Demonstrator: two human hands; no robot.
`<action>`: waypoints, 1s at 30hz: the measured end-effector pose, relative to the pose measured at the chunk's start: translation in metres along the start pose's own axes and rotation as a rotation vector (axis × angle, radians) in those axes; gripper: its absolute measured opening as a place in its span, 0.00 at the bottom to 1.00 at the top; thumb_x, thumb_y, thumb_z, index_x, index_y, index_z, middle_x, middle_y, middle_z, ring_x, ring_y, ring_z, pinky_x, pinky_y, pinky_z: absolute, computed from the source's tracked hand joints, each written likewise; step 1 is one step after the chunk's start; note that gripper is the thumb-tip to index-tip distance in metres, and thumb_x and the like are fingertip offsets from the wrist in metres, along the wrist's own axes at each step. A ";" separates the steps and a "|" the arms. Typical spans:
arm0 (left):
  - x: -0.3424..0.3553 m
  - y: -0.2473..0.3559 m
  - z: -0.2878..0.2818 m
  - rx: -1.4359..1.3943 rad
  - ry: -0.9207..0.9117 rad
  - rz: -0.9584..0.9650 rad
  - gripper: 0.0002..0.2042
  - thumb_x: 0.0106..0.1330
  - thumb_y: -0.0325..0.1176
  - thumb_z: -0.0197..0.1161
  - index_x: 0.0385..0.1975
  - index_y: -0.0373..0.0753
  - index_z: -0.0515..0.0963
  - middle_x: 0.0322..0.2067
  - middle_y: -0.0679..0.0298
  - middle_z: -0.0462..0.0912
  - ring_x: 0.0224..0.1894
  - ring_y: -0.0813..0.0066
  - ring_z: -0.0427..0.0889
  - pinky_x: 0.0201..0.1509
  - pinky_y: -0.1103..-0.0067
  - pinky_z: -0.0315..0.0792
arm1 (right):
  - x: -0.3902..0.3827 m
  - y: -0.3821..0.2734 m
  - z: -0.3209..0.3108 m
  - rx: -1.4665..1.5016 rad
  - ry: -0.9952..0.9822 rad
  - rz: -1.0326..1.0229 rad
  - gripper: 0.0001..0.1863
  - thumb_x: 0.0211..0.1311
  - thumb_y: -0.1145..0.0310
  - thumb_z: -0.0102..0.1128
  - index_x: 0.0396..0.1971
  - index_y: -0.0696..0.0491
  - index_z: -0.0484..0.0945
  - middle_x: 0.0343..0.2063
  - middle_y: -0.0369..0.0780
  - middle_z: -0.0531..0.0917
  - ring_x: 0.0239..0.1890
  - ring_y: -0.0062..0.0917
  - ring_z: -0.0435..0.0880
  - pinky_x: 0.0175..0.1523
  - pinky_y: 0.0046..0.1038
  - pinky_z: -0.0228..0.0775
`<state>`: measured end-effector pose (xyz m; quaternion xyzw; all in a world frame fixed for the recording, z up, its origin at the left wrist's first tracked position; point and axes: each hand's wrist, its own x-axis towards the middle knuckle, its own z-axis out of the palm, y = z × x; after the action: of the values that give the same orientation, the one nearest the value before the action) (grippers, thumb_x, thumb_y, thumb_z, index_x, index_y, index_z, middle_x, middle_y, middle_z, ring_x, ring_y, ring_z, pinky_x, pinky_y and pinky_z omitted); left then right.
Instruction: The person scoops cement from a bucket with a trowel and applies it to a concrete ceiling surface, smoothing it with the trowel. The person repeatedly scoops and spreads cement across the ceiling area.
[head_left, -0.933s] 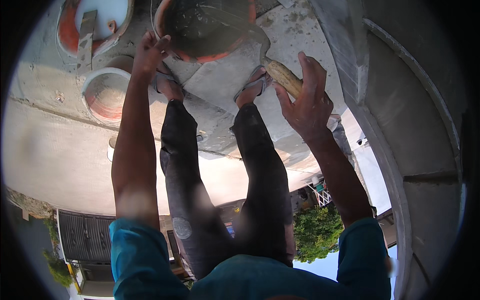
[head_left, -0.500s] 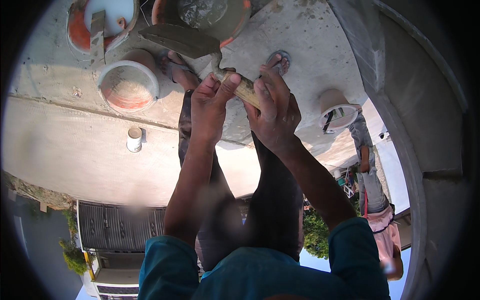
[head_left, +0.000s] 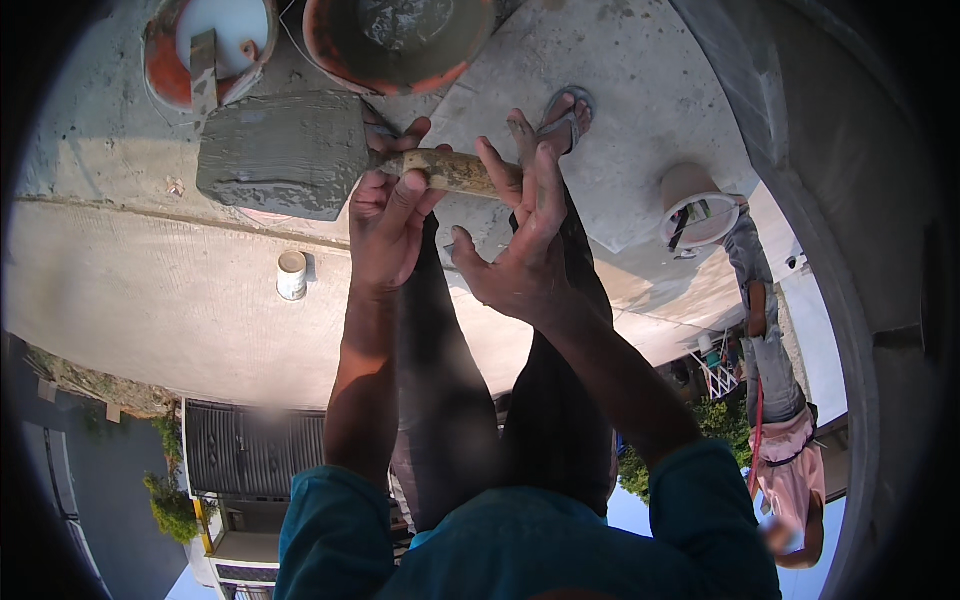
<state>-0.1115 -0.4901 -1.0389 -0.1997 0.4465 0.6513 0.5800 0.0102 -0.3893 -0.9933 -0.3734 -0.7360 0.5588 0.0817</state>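
Observation:
A trowel (head_left: 285, 155) with a wide flat blade, coated in wet grey mortar, extends to the left. Its blade face shows to me. My left hand (head_left: 388, 230) grips the rounded wooden handle (head_left: 460, 172) close to the blade's neck, thumb on the near side. Around the far end of that handle, my right hand (head_left: 525, 255) has its fingers stretched and apart, thumb well off the wood. Whether a right fingertip touches the handle's end I cannot tell. A bucket behind the blade is almost wholly hidden.
An orange tub of grey mortar (head_left: 335, 55) stands ahead, beside an orange bucket of whitish liquid (head_left: 165, 70) with a flat strip across it. A can (head_left: 291, 276) is at left. Another person (head_left: 785, 450) stands at right near a pale bucket (head_left: 690, 185). A grey wall curves along the right.
The trowel has turned, its blade swinging left and lower and now showing its flat mortar-coated face. My right hand has loosened from the handle and its fingers have spread.

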 end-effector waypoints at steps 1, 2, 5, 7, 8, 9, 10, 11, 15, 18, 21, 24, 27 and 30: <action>-0.001 -0.002 0.002 0.025 0.035 -0.012 0.20 0.70 0.28 0.64 0.61 0.36 0.71 0.68 0.53 0.65 0.62 0.64 0.77 0.62 0.71 0.77 | -0.002 0.001 0.005 0.014 -0.002 0.013 0.61 0.48 0.86 0.62 0.72 0.51 0.26 0.71 0.64 0.47 0.69 0.56 0.66 0.71 0.53 0.59; -0.002 -0.006 0.003 0.050 0.073 -0.018 0.19 0.70 0.28 0.64 0.60 0.36 0.72 0.67 0.54 0.67 0.60 0.65 0.78 0.60 0.72 0.78 | -0.002 0.000 0.010 0.029 -0.003 0.023 0.60 0.47 0.87 0.61 0.72 0.51 0.27 0.71 0.64 0.47 0.69 0.55 0.66 0.70 0.53 0.60; -0.005 -0.013 0.008 0.124 0.170 -0.011 0.17 0.69 0.29 0.65 0.56 0.35 0.75 0.63 0.56 0.72 0.57 0.71 0.79 0.58 0.75 0.80 | -0.002 -0.007 0.020 0.225 0.015 0.095 0.57 0.48 0.88 0.56 0.72 0.51 0.28 0.72 0.62 0.48 0.70 0.52 0.64 0.69 0.50 0.63; -0.008 -0.014 0.001 0.126 0.220 -0.014 0.16 0.69 0.30 0.66 0.55 0.35 0.76 0.60 0.57 0.76 0.54 0.74 0.80 0.56 0.76 0.80 | -0.002 0.003 0.026 0.416 0.205 0.060 0.55 0.50 0.88 0.53 0.72 0.52 0.29 0.72 0.59 0.51 0.72 0.50 0.62 0.68 0.48 0.63; -0.013 -0.016 -0.013 0.106 0.244 -0.020 0.16 0.69 0.30 0.66 0.54 0.35 0.76 0.59 0.58 0.77 0.53 0.75 0.81 0.56 0.76 0.81 | -0.001 0.010 0.025 0.387 0.203 0.077 0.54 0.50 0.87 0.52 0.72 0.52 0.29 0.72 0.57 0.53 0.72 0.48 0.61 0.68 0.47 0.63; -0.019 -0.016 -0.022 0.080 0.271 -0.028 0.16 0.69 0.30 0.67 0.54 0.35 0.77 0.57 0.58 0.79 0.52 0.76 0.81 0.55 0.77 0.81 | 0.001 0.016 0.021 0.357 0.194 0.100 0.53 0.51 0.87 0.52 0.72 0.52 0.30 0.72 0.55 0.55 0.72 0.47 0.60 0.67 0.46 0.62; -0.025 -0.014 -0.030 0.088 0.300 -0.026 0.15 0.69 0.30 0.67 0.53 0.35 0.77 0.56 0.59 0.79 0.51 0.76 0.82 0.54 0.77 0.81 | 0.002 0.024 0.003 0.198 0.088 0.156 0.52 0.51 0.87 0.51 0.72 0.53 0.31 0.72 0.54 0.56 0.72 0.46 0.60 0.67 0.46 0.61; -0.032 -0.012 -0.036 0.094 0.321 -0.024 0.15 0.69 0.30 0.67 0.53 0.35 0.77 0.55 0.59 0.80 0.50 0.77 0.82 0.54 0.78 0.81 | 0.003 0.035 0.000 0.087 0.049 0.170 0.51 0.51 0.85 0.52 0.72 0.54 0.34 0.71 0.54 0.59 0.72 0.47 0.60 0.68 0.48 0.58; -0.062 -0.010 -0.078 0.221 0.375 -0.084 0.17 0.71 0.35 0.65 0.56 0.38 0.74 0.60 0.58 0.75 0.55 0.70 0.79 0.57 0.73 0.78 | 0.014 0.077 0.009 -0.266 -0.087 0.112 0.49 0.51 0.75 0.59 0.72 0.61 0.43 0.66 0.55 0.67 0.72 0.53 0.54 0.72 0.56 0.44; -0.082 -0.006 -0.101 0.294 0.392 -0.104 0.17 0.70 0.35 0.66 0.56 0.39 0.75 0.60 0.59 0.75 0.55 0.71 0.79 0.56 0.71 0.77 | 0.030 0.077 0.054 -0.378 -0.236 0.171 0.49 0.53 0.70 0.62 0.73 0.59 0.44 0.68 0.56 0.63 0.70 0.47 0.59 0.71 0.53 0.46; -0.103 -0.001 -0.107 0.271 0.412 -0.100 0.17 0.70 0.38 0.67 0.55 0.40 0.76 0.59 0.60 0.75 0.52 0.72 0.79 0.54 0.69 0.76 | 0.053 0.086 0.121 -0.634 -0.169 0.094 0.50 0.59 0.64 0.61 0.76 0.56 0.40 0.70 0.56 0.62 0.70 0.45 0.61 0.72 0.50 0.45; -0.115 0.007 -0.109 0.210 0.498 -0.070 0.20 0.67 0.32 0.70 0.55 0.29 0.75 0.41 0.62 0.82 0.40 0.81 0.80 0.49 0.82 0.77 | 0.088 0.115 0.178 -0.791 -0.034 0.087 0.44 0.66 0.61 0.53 0.76 0.54 0.42 0.67 0.54 0.67 0.71 0.45 0.60 0.72 0.52 0.43; -0.129 0.008 -0.121 0.198 0.500 -0.048 0.17 0.68 0.32 0.69 0.53 0.34 0.76 0.52 0.59 0.79 0.43 0.81 0.80 0.47 0.83 0.77 | 0.116 0.128 0.208 -1.064 -0.063 0.063 0.51 0.61 0.52 0.64 0.75 0.57 0.44 0.62 0.53 0.74 0.70 0.44 0.64 0.72 0.53 0.47; -0.137 0.011 -0.135 0.221 0.518 -0.047 0.17 0.68 0.33 0.68 0.53 0.35 0.76 0.55 0.59 0.78 0.45 0.81 0.80 0.47 0.82 0.78 | 0.120 0.124 0.215 -1.161 -0.177 0.040 0.46 0.63 0.50 0.61 0.74 0.57 0.52 0.61 0.48 0.76 0.70 0.42 0.66 0.72 0.56 0.46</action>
<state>-0.1224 -0.6780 -0.9984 -0.3054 0.6433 0.5124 0.4800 -0.1333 -0.4645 -1.2168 -0.3229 -0.9183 0.0948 -0.2087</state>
